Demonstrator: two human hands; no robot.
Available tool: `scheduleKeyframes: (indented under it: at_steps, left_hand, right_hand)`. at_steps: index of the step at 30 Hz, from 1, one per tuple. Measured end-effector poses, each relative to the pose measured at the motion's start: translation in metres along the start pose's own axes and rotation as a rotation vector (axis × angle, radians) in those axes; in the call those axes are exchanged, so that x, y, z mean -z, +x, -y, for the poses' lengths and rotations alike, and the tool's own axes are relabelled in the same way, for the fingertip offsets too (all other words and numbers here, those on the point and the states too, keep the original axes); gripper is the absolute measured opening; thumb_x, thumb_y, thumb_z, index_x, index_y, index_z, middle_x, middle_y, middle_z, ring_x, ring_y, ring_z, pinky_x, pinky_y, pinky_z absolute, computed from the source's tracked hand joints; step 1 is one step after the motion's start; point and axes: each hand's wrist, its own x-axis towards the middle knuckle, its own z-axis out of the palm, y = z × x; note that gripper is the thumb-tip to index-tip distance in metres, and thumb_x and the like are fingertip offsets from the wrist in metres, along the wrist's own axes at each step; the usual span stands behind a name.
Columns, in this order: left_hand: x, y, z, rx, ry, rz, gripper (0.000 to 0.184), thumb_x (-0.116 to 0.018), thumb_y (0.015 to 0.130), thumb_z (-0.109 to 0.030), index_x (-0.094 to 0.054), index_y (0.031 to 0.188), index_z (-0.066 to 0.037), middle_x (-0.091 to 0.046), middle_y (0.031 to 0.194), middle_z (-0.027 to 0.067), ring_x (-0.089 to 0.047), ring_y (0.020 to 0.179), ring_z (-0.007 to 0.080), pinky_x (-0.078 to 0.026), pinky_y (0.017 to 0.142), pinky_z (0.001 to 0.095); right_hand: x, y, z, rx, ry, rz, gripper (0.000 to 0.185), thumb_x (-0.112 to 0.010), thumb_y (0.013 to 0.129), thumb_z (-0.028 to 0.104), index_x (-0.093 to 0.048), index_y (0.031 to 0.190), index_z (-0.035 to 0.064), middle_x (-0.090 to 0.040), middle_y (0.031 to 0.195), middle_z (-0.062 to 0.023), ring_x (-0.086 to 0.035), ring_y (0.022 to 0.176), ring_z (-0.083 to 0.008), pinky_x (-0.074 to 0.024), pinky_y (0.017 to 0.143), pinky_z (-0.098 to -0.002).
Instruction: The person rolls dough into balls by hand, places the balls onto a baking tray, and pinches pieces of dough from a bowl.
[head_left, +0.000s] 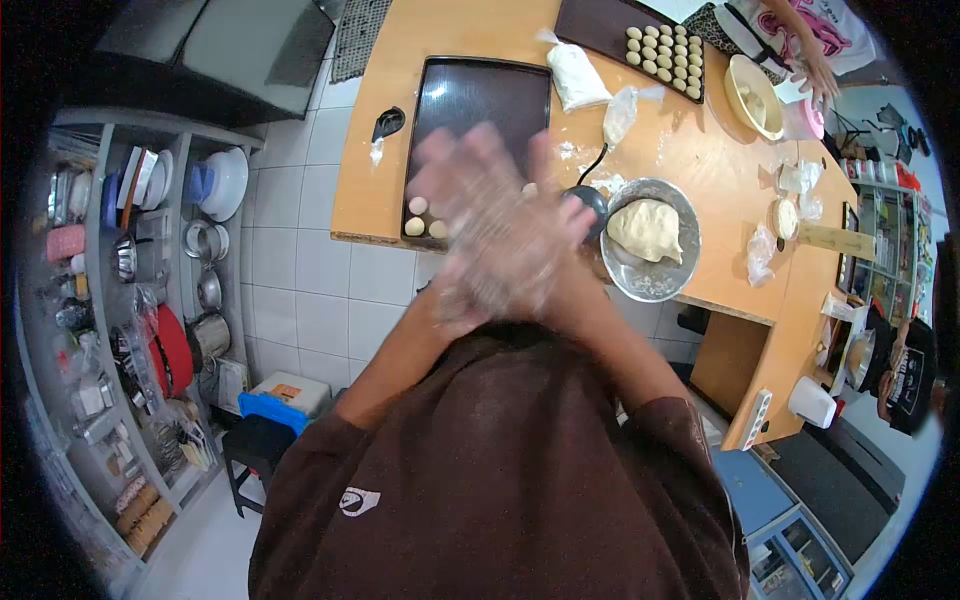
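Observation:
My left hand [462, 290] and my right hand [490, 205] are pressed palm against palm, overlapping above the table edge. Motion smears both, and the fingers look stretched out. Whatever lies between the palms, if anything, is hidden. Behind them is a dark baking tray [480, 95], partly covered by my hands, with a few small dough balls [415, 228] at its near edge. To the right a large lump of dough [647, 230] sits in a metal bowl [655, 288]. A round dark object [588, 208], perhaps a scale, stands between my hands and the bowl.
A second tray [595, 22] at the back holds rows of dough balls [665, 60]. Nearby are a bag of white powder [577, 77], a smaller bag [620, 115] and a yellow bowl [738, 75]. Another person's hand [818, 78] is at the far right. Shelves [110, 260] stand left.

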Motion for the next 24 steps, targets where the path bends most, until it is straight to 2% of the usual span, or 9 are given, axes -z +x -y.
scheduleKeyframes:
  at_steps: [1, 2, 5, 6, 9, 12, 17, 21, 24]
  left_hand:
    - [0.000, -0.004, 0.000, 0.007, -0.094, 0.016, 0.058, -0.033, 0.105, -0.040, -0.027, 0.153, -0.008, -0.039, 0.152, 0.0138, -0.036, 0.142, 0.0252, -0.024, 0.121, 0.0436]
    - [-0.036, 0.007, -0.023, 0.132, -0.084, -0.346, 0.058, -0.034, 0.105, -0.039, -0.025, 0.155, -0.010, -0.036, 0.154, 0.0120, -0.029, 0.145, 0.0229, -0.014, 0.123, 0.0415]
    - [-0.009, 0.030, -0.011, -0.115, 0.199, -0.092, 0.060, -0.032, 0.105, -0.042, -0.020, 0.157, -0.013, -0.027, 0.160, 0.0088, -0.023, 0.148, 0.0218, -0.009, 0.123, 0.0407]
    - [-0.004, 0.037, -0.006, 0.011, 0.335, -0.084, 0.068, -0.025, 0.104, -0.051, -0.014, 0.157, -0.009, -0.017, 0.163, 0.0083, -0.018, 0.150, 0.0227, -0.006, 0.123, 0.0400]
    - [-0.001, 0.033, 0.014, 0.119, 0.145, 0.053, 0.070, -0.025, 0.103, -0.053, -0.014, 0.157, -0.009, -0.018, 0.163, 0.0093, -0.018, 0.150, 0.0236, -0.009, 0.123, 0.0406]
    - [-0.018, 0.009, -0.007, 0.077, -0.006, -0.179, 0.070, -0.033, 0.102, -0.054, -0.021, 0.155, -0.010, -0.027, 0.158, 0.0117, -0.027, 0.146, 0.0242, -0.023, 0.120, 0.0424]
    - [-0.001, 0.036, -0.007, -0.092, 0.221, -0.065, 0.071, -0.041, 0.100, -0.055, -0.027, 0.154, -0.012, -0.031, 0.155, 0.0160, -0.033, 0.143, 0.0272, -0.029, 0.117, 0.0446]
    - [-0.006, 0.024, 0.026, -0.112, -0.044, 0.158, 0.075, -0.037, 0.100, -0.058, -0.019, 0.156, -0.012, -0.021, 0.160, 0.0181, -0.024, 0.148, 0.0291, -0.027, 0.119, 0.0434]
    - [-0.028, 0.022, -0.019, 0.043, 0.161, -0.097, 0.095, -0.032, 0.093, -0.073, -0.008, 0.157, -0.007, -0.010, 0.164, 0.0131, -0.007, 0.152, 0.0234, -0.003, 0.123, 0.0433]
  right_hand:
    - [0.005, 0.005, -0.004, -0.068, -0.019, 0.004, 0.066, -0.047, 0.097, 0.045, -0.040, 0.147, 0.0029, -0.034, 0.157, -0.0140, -0.024, 0.149, -0.0318, 0.0009, 0.119, -0.0608]
    - [0.008, 0.007, -0.005, -0.134, -0.040, 0.009, 0.066, -0.048, 0.097, 0.046, -0.040, 0.147, 0.0032, -0.034, 0.157, -0.0135, -0.024, 0.149, -0.0316, 0.0008, 0.119, -0.0609]
    - [-0.031, -0.027, 0.026, 0.239, 0.162, -0.098, 0.067, -0.044, 0.098, 0.046, -0.039, 0.147, 0.0013, -0.036, 0.156, -0.0139, -0.025, 0.148, -0.0316, -0.0009, 0.119, -0.0607]
    - [-0.037, -0.036, 0.036, 0.293, 0.151, -0.067, 0.065, -0.044, 0.098, 0.045, -0.039, 0.147, 0.0028, -0.036, 0.156, -0.0141, -0.026, 0.148, -0.0314, -0.0024, 0.118, -0.0618]
    - [-0.018, -0.017, 0.019, 0.154, 0.037, -0.018, 0.062, -0.044, 0.098, 0.045, -0.040, 0.148, 0.0073, -0.035, 0.156, -0.0148, -0.029, 0.146, -0.0308, -0.0068, 0.115, -0.0650]
    - [-0.001, -0.004, -0.010, -0.092, -0.046, 0.005, 0.060, -0.045, 0.098, 0.044, -0.040, 0.148, 0.0118, -0.034, 0.156, -0.0155, -0.032, 0.144, -0.0302, -0.0112, 0.113, -0.0681]
    - [-0.028, -0.033, 0.038, 0.387, 0.043, 0.043, 0.072, -0.049, 0.093, 0.048, -0.035, 0.151, 0.0084, -0.033, 0.157, -0.0146, -0.029, 0.147, -0.0297, -0.0075, 0.113, -0.0703]
    - [-0.010, -0.011, 0.000, 0.072, 0.083, -0.053, 0.071, -0.047, 0.095, 0.047, -0.034, 0.151, 0.0054, -0.029, 0.159, -0.0149, -0.027, 0.148, -0.0316, -0.0033, 0.114, -0.0699]
    - [-0.009, -0.013, -0.011, -0.073, 0.012, 0.035, 0.072, -0.049, 0.094, 0.049, -0.037, 0.149, 0.0043, -0.031, 0.158, -0.0150, -0.025, 0.148, -0.0326, -0.0029, 0.114, -0.0700]
